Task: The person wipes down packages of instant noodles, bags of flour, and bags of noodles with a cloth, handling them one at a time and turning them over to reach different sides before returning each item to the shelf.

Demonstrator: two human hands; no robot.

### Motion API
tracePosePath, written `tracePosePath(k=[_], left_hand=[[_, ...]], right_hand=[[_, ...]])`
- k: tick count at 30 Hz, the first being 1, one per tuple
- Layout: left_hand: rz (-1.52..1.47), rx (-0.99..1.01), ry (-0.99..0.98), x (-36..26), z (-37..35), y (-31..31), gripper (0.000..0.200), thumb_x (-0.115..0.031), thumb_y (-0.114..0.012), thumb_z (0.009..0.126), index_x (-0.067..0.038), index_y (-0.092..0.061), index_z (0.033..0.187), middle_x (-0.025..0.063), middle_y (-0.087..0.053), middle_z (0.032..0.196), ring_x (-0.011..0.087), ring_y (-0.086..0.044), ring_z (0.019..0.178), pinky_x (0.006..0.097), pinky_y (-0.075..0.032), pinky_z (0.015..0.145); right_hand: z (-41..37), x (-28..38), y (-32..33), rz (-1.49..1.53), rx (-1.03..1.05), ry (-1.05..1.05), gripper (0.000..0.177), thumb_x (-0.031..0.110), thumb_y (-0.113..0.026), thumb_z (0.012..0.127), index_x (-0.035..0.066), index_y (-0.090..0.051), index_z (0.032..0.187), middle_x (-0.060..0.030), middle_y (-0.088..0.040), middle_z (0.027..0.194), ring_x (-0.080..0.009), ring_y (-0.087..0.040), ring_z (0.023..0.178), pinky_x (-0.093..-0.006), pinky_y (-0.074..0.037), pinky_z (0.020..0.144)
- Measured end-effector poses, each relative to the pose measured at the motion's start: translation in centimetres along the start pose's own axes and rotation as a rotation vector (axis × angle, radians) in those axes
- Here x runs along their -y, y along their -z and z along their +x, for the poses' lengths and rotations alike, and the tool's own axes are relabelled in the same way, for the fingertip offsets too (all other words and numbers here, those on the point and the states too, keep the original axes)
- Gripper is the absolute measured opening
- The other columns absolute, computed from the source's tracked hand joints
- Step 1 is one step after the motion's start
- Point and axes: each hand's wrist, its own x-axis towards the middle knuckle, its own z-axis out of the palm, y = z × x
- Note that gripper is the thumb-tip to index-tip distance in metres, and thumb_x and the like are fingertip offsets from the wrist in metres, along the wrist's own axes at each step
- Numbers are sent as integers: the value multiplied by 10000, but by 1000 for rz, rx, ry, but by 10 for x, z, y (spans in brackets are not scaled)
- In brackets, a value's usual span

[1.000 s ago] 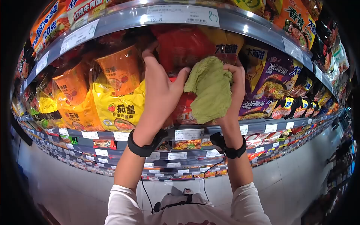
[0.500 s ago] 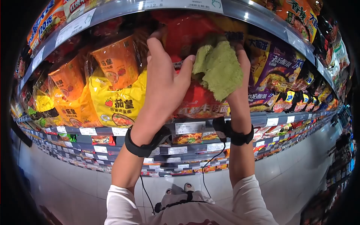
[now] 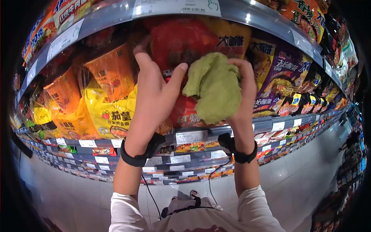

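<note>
Within the shelf bay, my left hand (image 3: 154, 91) has its thumb and fingers spread at the left side of a red noodle package (image 3: 181, 40); its fingertips reach into shadow. A fuzzy green cloth (image 3: 216, 89) hangs folded from my right hand (image 3: 245, 83), whose fingers curl round its upper right side. Below the cloth lies another red package (image 3: 185, 112), partly covered. Left of my left hand are a yellow noodle package (image 3: 112, 112) and an orange cup (image 3: 112, 71) in clear wrap.
A shelf edge with price labels (image 3: 177, 7) curves across the top. The lower shelf edge (image 3: 266, 125) runs below the packages. Purple packages (image 3: 286, 71) stand at the right. Black cables hang from both wrist straps, above a tiled floor (image 3: 278, 174).
Both hands have shifted slightly left. The green cloth has moved left and down with my right hand, and more of the yellow package behind it shows.
</note>
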Motion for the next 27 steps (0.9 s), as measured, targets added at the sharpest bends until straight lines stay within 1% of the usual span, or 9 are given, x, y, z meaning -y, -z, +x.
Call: tracePosePath(k=[2,6,9,13,14,19,21,25,27], left_hand=[[-179,88,49,-1,-2,2,618,-33,-672,990,46,-297,1475,153,-503,1403,187,-524,1289,294,-463,1056],[-227,113,86,-13,-9,0,717,8,-655,979,50,-224,1551,180,-456,1492,224,-508,1342,331,-444,1107],[-129,151,28,-9,-16,1,839,-32,-678,970,55,-148,1615,234,-370,1585,278,-447,1428,371,-376,1184],[395,90,-222,-28,-35,-10,852,-125,-711,859,6,-315,1601,451,-245,1550,646,-205,1466,612,-223,1232],[460,130,-256,-26,-40,-11,827,-101,-706,815,-54,-399,1582,433,-219,1582,644,-190,1480,647,-218,1225],[470,245,-234,-15,-51,4,755,-116,-705,853,-44,-441,1557,383,-263,1602,607,-248,1472,618,-317,1190],[413,240,-258,-17,-52,12,748,-117,-714,855,-33,-449,1550,374,-282,1598,590,-273,1469,599,-345,1181],[211,161,-267,-20,-61,32,711,-49,-741,826,-31,-539,1507,278,-392,1594,481,-415,1434,528,-363,1184],[228,81,-286,-13,-71,42,627,-50,-735,830,-24,-606,1443,261,-463,1546,467,-455,1405,513,-368,1182]], right_hand=[[7,6,2,-74,-222,147,484,146,-862,754,24,-614,1151,-122,-635,1131,-247,-645,996,-381,-528,881],[41,14,-5,-57,-535,401,241,64,-711,830,28,-660,1063,-190,-609,1106,-361,-641,981,-453,-519,838],[53,9,-17,-396,-341,359,378,59,-766,791,27,-647,1148,-197,-610,1175,-374,-646,1062,-420,-516,916],[21,2,-36,-445,-128,343,334,-16,-607,813,14,-610,1145,-231,-544,1235,-455,-534,1133,-489,-457,949],[10,6,-36,-501,-26,277,414,1,-618,794,11,-606,1208,-227,-545,1251,-451,-532,1169,-483,-444,980],[-20,13,-28,-645,17,425,527,0,-637,760,28,-649,1286,-199,-574,1259,-411,-564,1208,-437,-470,999],[-14,-1,-24,-375,23,365,477,-61,-659,718,46,-721,1179,-169,-617,1156,-376,-631,1078,-424,-528,918],[31,23,-36,-342,-412,493,440,-93,-672,687,42,-745,1100,-177,-623,1146,-372,-656,1070,-429,-547,913],[29,24,-55,-531,-229,412,386,-54,-682,732,28,-732,1106,-215,-604,1204,-405,-588,1142,-477,-492,976]])
